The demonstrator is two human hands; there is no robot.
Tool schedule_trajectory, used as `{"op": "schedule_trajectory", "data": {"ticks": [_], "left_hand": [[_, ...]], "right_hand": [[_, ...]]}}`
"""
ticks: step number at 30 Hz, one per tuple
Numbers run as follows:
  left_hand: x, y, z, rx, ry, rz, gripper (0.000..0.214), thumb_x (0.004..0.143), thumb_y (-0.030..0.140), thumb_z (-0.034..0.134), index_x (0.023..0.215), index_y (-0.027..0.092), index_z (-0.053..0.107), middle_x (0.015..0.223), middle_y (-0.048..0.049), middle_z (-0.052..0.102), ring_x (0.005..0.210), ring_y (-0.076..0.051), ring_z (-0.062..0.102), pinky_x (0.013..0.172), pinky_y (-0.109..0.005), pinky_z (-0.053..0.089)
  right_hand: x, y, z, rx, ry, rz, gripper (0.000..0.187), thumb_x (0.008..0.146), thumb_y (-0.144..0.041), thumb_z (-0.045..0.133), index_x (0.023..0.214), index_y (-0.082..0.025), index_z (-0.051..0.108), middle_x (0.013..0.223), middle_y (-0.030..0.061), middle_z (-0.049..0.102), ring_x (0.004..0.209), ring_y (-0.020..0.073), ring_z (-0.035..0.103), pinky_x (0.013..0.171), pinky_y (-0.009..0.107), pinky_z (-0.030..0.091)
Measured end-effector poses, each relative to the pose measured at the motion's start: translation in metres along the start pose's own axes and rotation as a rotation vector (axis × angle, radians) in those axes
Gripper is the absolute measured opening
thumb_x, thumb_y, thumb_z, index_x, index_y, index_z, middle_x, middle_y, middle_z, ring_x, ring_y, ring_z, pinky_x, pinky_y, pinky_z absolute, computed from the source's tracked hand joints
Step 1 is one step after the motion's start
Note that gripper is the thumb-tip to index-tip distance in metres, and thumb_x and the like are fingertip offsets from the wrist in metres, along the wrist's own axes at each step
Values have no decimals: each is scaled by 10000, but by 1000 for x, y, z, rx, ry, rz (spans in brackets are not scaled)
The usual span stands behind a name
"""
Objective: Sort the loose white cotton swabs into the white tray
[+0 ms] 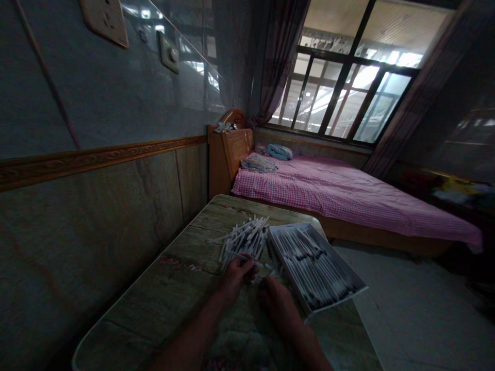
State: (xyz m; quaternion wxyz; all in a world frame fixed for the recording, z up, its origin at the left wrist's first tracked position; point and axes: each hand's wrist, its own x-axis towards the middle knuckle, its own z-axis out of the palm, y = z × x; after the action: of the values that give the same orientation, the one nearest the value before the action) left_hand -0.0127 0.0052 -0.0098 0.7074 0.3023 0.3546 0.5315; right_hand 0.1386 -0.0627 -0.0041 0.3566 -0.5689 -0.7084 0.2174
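A loose heap of thin white sticks (243, 241) lies crosswise on a wood-patterned tabletop (162, 288). My left hand (235, 278) sits at the heap's near end, gripping one white stick (242, 256) between its fingers. My right hand (276, 304) is curled beside the near corner of a white tray (313, 268), and its fingertips are partly hidden. The tray holds several rows of long white sticks with dark marks across them, and it stands next to the heap.
The table's left side runs along a tiled wall, and a tiled floor (402, 304) lies to its right. Beyond stand a bed with a pink gingham sheet (340, 201) and a wooden headboard (232, 149), under a barred window (348, 77).
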Motion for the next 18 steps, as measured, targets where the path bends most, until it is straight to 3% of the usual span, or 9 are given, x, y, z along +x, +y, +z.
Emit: {"op": "schedule_trajectory", "data": {"ticks": [8,13,18], "left_hand": [[0,0,2,-28,23,-15,542,462,406,918,825,173,590,714,-8,730,639,-166,694,550,-241,498],[-1,-2,6,5,-13,-47,533,443,406,923,790,171,594,690,-17,741,636,-175,701,588,-260,519],[-1,-4,8,39,-17,-53,514,458,408,917,787,172,600,687,-19,749,641,-178,706,603,-263,525]], "right_hand": [[16,16,4,381,404,223,197,808,-345,594,876,-193,698,846,52,726,812,220,659,729,295,495],[14,25,16,474,481,277,234,752,-342,645,919,-189,705,880,52,731,833,217,664,757,307,509],[14,27,19,490,494,300,198,733,-356,660,838,-195,704,812,38,721,781,208,655,716,293,510]]}}
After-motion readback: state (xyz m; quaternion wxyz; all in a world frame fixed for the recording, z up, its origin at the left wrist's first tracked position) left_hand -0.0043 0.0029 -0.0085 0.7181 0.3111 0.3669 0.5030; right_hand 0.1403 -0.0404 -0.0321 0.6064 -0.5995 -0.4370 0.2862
